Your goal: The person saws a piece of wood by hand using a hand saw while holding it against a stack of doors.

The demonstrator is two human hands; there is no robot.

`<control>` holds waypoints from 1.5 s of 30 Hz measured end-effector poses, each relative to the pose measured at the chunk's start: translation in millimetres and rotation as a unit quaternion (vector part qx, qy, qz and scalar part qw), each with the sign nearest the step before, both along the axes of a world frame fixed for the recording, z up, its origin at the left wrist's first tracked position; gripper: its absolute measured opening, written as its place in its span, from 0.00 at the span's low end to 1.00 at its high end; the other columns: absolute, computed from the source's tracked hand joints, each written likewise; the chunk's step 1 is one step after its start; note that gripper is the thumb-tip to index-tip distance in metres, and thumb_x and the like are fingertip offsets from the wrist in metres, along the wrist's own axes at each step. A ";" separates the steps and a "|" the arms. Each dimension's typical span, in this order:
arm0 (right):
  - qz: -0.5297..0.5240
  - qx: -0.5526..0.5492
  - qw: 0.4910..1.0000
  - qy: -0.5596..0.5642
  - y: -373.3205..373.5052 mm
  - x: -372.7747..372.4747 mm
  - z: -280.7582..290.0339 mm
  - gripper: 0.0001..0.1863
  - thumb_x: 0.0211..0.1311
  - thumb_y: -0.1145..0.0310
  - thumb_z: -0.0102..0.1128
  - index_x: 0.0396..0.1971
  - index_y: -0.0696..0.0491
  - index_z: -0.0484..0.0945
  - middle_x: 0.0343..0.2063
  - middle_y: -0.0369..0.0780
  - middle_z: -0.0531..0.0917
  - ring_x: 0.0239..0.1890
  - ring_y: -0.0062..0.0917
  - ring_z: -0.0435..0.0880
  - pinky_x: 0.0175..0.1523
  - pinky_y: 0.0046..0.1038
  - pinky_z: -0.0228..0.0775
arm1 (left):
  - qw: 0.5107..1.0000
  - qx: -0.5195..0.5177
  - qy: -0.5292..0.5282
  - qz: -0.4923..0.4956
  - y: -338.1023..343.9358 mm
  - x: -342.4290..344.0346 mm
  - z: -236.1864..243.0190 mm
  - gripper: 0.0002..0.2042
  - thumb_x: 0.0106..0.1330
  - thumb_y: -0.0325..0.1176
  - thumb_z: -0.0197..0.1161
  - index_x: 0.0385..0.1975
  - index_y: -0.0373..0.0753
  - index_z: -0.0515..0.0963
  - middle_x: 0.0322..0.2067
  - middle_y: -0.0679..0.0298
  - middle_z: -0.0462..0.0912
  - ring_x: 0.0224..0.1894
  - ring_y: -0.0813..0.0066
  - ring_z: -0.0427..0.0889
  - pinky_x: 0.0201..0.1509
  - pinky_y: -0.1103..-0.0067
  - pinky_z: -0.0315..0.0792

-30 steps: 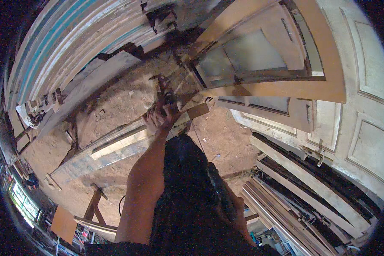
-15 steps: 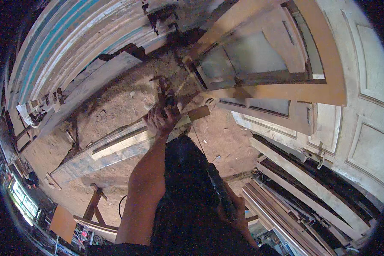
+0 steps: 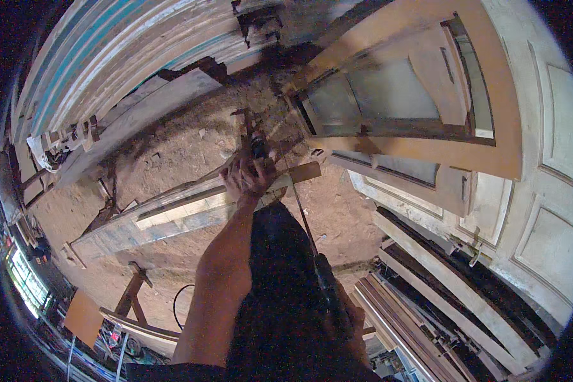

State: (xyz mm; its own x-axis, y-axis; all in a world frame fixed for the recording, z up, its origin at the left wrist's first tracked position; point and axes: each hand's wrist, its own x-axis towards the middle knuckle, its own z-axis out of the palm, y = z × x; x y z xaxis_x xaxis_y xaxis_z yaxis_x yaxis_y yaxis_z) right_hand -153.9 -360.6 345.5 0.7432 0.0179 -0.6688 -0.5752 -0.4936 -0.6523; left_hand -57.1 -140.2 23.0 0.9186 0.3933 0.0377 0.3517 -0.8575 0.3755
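My left hand (image 3: 248, 180) presses down on a narrow wooden board (image 3: 304, 172), its fingers curled over the far edge. The board lies on a long low workbench (image 3: 108, 237), and its right end sticks out past the hand. Nearer my body, my right hand (image 3: 355, 321) is closed round the dark handle of a handsaw (image 3: 307, 226). The blade shows edge-on as a thin line and runs up to the board, just right of my left hand. My dark clothing hides part of the bench and of the right forearm. A dark clamp-like tool (image 3: 258, 145) sits just beyond the left hand.
Framed doors with glass panes (image 3: 388, 92) lean on the right, beside a pale panelled door (image 3: 535, 235). Long planks (image 3: 452, 286) lie stacked at the lower right. Boards (image 3: 127, 38) are piled at the far left. A wooden trestle (image 3: 134, 290) stands lower left.
The handsaw and my right hand have moved slightly back toward me, and more of the blade shows. My left hand stays on the board. The whole view has shifted a little.
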 end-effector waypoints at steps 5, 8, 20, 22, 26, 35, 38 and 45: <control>0.007 0.064 0.994 -0.093 30.3 54.3 -91.6 0.32 0.58 0.75 0.59 0.66 0.59 0.68 0.43 0.44 0.86 0.36 0.20 0.81 0.41 0.25 0.73 | 0.992 0.058 0.109 0.005 -0.4 -16.9 -24.6 0.24 0.63 0.48 0.57 0.52 0.37 0.79 0.50 0.52 0.83 0.58 0.58 0.78 0.67 0.58 0.59; 0.011 0.079 0.995 -0.061 45.5 74.3 -103.7 0.32 0.58 0.75 0.59 0.66 0.59 0.68 0.43 0.45 0.86 0.38 0.21 0.81 0.42 0.25 0.73 | 0.996 0.059 0.067 0.017 6.7 -33.2 -30.1 0.27 0.64 0.54 0.54 0.53 0.38 0.79 0.56 0.53 0.79 0.64 0.59 0.73 0.73 0.55 0.49; 0.007 0.088 0.988 -0.126 23.9 48.7 -119.2 0.33 0.57 0.76 0.62 0.66 0.58 0.68 0.43 0.46 0.86 0.38 0.19 0.81 0.43 0.27 0.74 | 0.999 0.005 0.016 0.032 -4.8 -23.7 -40.2 0.29 0.65 0.53 0.55 0.55 0.35 0.77 0.57 0.46 0.78 0.64 0.49 0.72 0.72 0.47 0.50; 0.020 0.067 0.993 -0.098 27.4 51.4 -123.8 0.33 0.57 0.76 0.62 0.66 0.58 0.68 0.43 0.45 0.86 0.38 0.20 0.81 0.43 0.28 0.74 | 0.993 -0.045 0.099 0.034 -5.3 -15.7 -17.6 0.29 0.64 0.53 0.55 0.55 0.35 0.77 0.56 0.46 0.78 0.61 0.48 0.74 0.69 0.48 0.54; -0.002 0.023 1.000 -0.016 23.6 31.9 -42.9 0.33 0.58 0.75 0.62 0.66 0.58 0.68 0.47 0.46 0.85 0.40 0.24 0.83 0.45 0.28 0.75 | 0.992 0.116 -0.045 0.019 -2.2 -34.1 -56.9 0.28 0.63 0.53 0.56 0.53 0.35 0.77 0.54 0.46 0.79 0.55 0.48 0.78 0.63 0.51 0.61; 0.021 0.066 0.997 -0.036 19.1 50.3 -105.1 0.36 0.57 0.76 0.61 0.68 0.57 0.66 0.48 0.46 0.85 0.43 0.25 0.84 0.47 0.26 0.75 | 0.989 0.058 -0.131 -0.020 -2.6 16.4 3.8 0.20 0.61 0.46 0.62 0.47 0.40 0.78 0.42 0.56 0.82 0.48 0.59 0.80 0.53 0.55 0.67; 0.021 0.073 0.997 -0.007 27.6 69.3 -104.9 0.37 0.56 0.77 0.61 0.69 0.56 0.65 0.48 0.46 0.85 0.42 0.25 0.85 0.47 0.27 0.76 | 0.988 0.122 -0.048 -0.081 10.7 -33.4 -57.4 0.20 0.61 0.48 0.62 0.47 0.42 0.78 0.40 0.57 0.83 0.46 0.59 0.81 0.53 0.56 0.68; 0.019 0.046 0.998 -0.027 -12.3 0.7 -15.2 0.39 0.54 0.77 0.62 0.70 0.53 0.64 0.39 0.46 0.85 0.32 0.25 0.80 0.39 0.30 0.74 | 0.994 0.078 -0.057 -0.050 7.9 -14.9 -44.5 0.17 0.63 0.48 0.61 0.43 0.42 0.79 0.36 0.57 0.84 0.43 0.58 0.82 0.49 0.58 0.69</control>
State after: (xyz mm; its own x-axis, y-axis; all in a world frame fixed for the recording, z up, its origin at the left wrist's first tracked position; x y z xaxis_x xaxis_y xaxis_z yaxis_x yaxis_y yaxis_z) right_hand -153.1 -372.9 330.3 0.7753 0.1061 -0.6227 -0.5203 -0.4516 -0.7248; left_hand -72.0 -132.3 -21.4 0.9394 0.2805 0.1972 0.2237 -0.9372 0.2676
